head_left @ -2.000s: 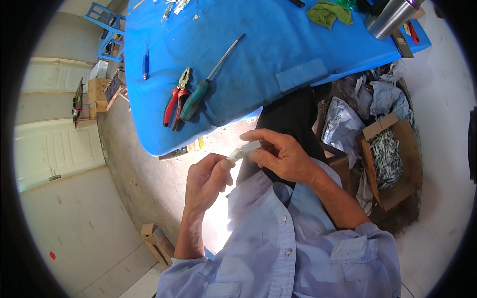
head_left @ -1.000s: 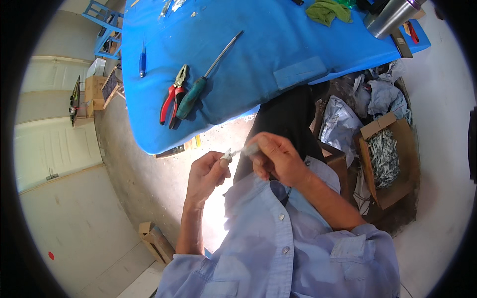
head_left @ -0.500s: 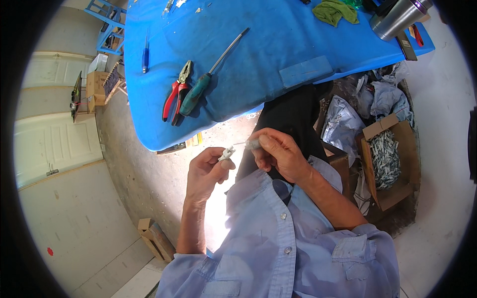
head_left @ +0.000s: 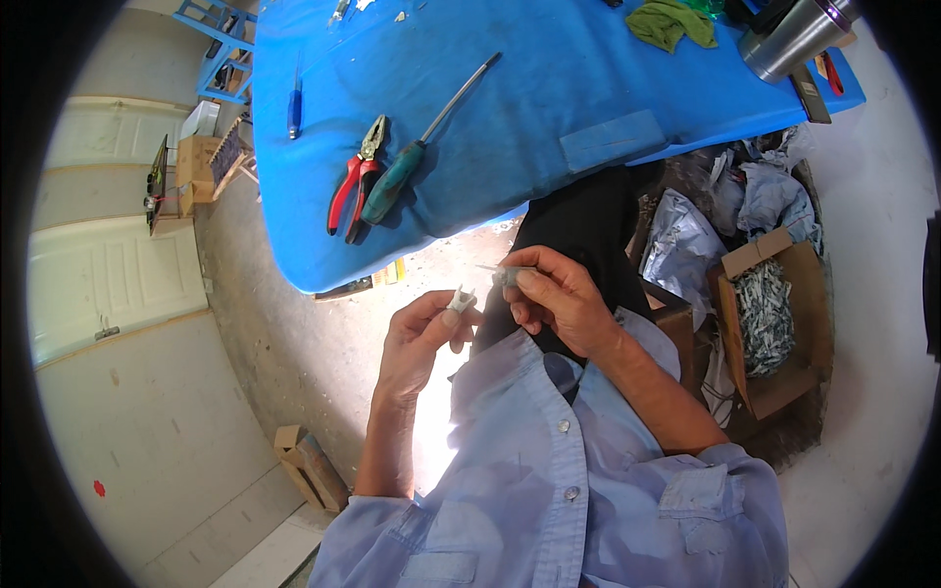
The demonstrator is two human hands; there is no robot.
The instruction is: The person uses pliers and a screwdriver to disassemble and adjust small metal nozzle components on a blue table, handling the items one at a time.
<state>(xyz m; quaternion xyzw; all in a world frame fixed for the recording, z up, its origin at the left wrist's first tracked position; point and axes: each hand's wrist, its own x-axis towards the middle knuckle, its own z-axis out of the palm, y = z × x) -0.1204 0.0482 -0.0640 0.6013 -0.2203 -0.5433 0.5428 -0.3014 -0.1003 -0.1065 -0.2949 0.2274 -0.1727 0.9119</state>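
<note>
From where I sit, watching through the head camera, both hands are held up off the near edge of the counter (head_left: 510, 122), level with its left half, over bright floor and a dark trouser leg. My left hand (head_left: 414, 343) has its grip closed on a small whitish part (head_left: 460, 301), pinched between thumb and fingers with a forked end poking up past them. My right hand (head_left: 567, 302) has its grip closed on a small grey piece (head_left: 511, 277), from which a thin pin-like tip points toward the left hand; the two pieces are near each other with a gap between. On the counter, just in from the near-left corner, lie red-handled pliers (head_left: 367, 165), and right beside them a green-handled screwdriver (head_left: 394, 183) with its shaft aimed away from me. A slim blue screwdriver (head_left: 294, 114) rests by the left edge. Toward the right end I can make out a crumpled green cloth (head_left: 670, 25) and a steel flask (head_left: 792, 46). Below the counter's near-right corner a silvery bag (head_left: 678, 240) sits beside an open cardboard box (head_left: 806, 318) filled with pale, narrow pieces (head_left: 765, 323).
</note>
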